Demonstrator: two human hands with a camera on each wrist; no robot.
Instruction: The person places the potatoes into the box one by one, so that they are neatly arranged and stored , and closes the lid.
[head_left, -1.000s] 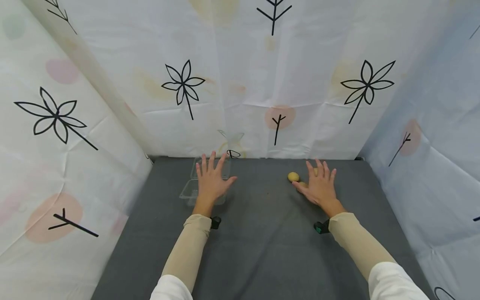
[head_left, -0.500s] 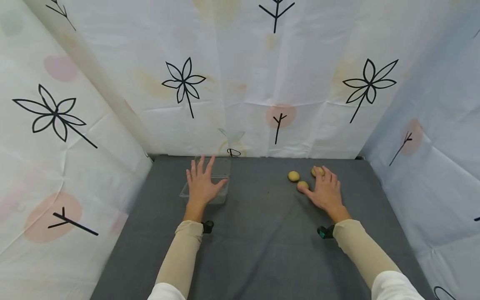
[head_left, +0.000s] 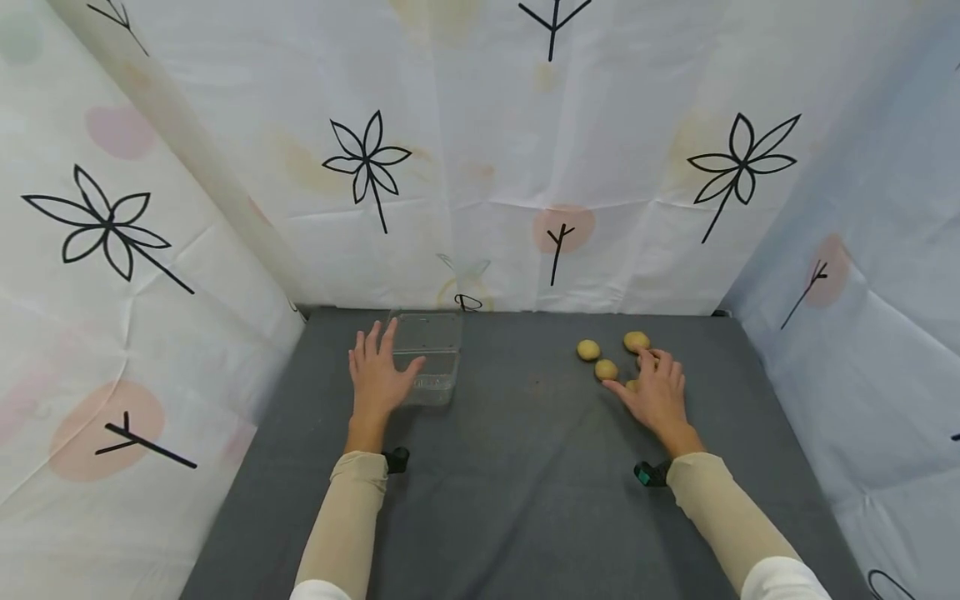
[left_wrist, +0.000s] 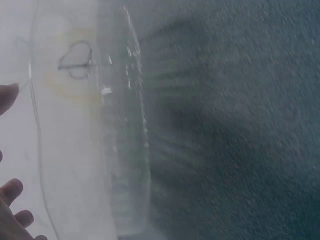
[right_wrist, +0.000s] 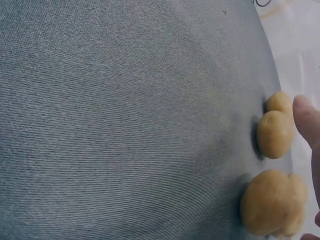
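Observation:
My left hand (head_left: pixel 377 385), fingers spread, is over the left side of a clear plastic clamshell box (head_left: pixel 431 367) whose lid (head_left: pixel 427 331) is folded back. In the left wrist view the box wall (left_wrist: pixel 127 150) fills the middle and several fingertips (left_wrist: pixel 12 190) show at the left edge. My right hand (head_left: pixel 656 398) hovers with parted thumb and fingers over a group of small yellow potatoes, partly covering two of them. One potato (head_left: pixel 606 370) is by the thumb tip, another (head_left: pixel 637 342) just beyond the fingers. The right wrist view has the thumb (right_wrist: pixel 307 117) beside a potato (right_wrist: pixel 275 134).
A third uncovered potato (head_left: pixel 588 350) lies left of the group. Grey cloth (head_left: pixel 510 483) covers the table. Patterned white curtains (head_left: pixel 487 167) hang behind and on both sides, close to the box and potatoes.
My left hand has moved left and toward me, uncovering more of the box. My right hand has drawn back toward me and slightly right, so more potatoes show.

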